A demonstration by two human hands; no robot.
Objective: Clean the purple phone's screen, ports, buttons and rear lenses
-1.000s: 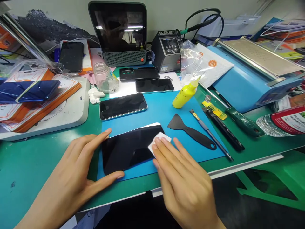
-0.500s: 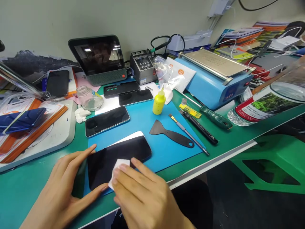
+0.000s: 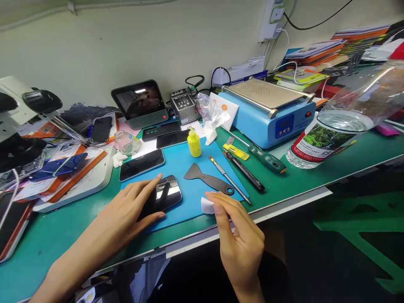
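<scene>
Covering the left end of a dark phone [image 3: 167,194], the left hand [image 3: 135,206] also hides the near left corner of the blue mat [image 3: 175,165] beneath. Bright reflections mask part of the phone's exposed screen. A white wipe [image 3: 207,205] is partly concealed by the right hand [image 3: 241,235], whose fingers and thumb are pinched together on it. Left thumb and index finger stand wide apart, along the phone's near and far long edges respectively; whether they clamp it cannot be told. The phone lies toward the mat's near left corner, close to the front edge of the green worktop [image 3: 38,235]. The wipe is apart from the phone, over the mat's near edge, with a black scraper [image 3: 206,179] just beyond. At the worktop's left, a dark apparatus [image 3: 15,151] is cut off; at its right, so is the upper end of a clear bottle [image 3: 325,139].
</scene>
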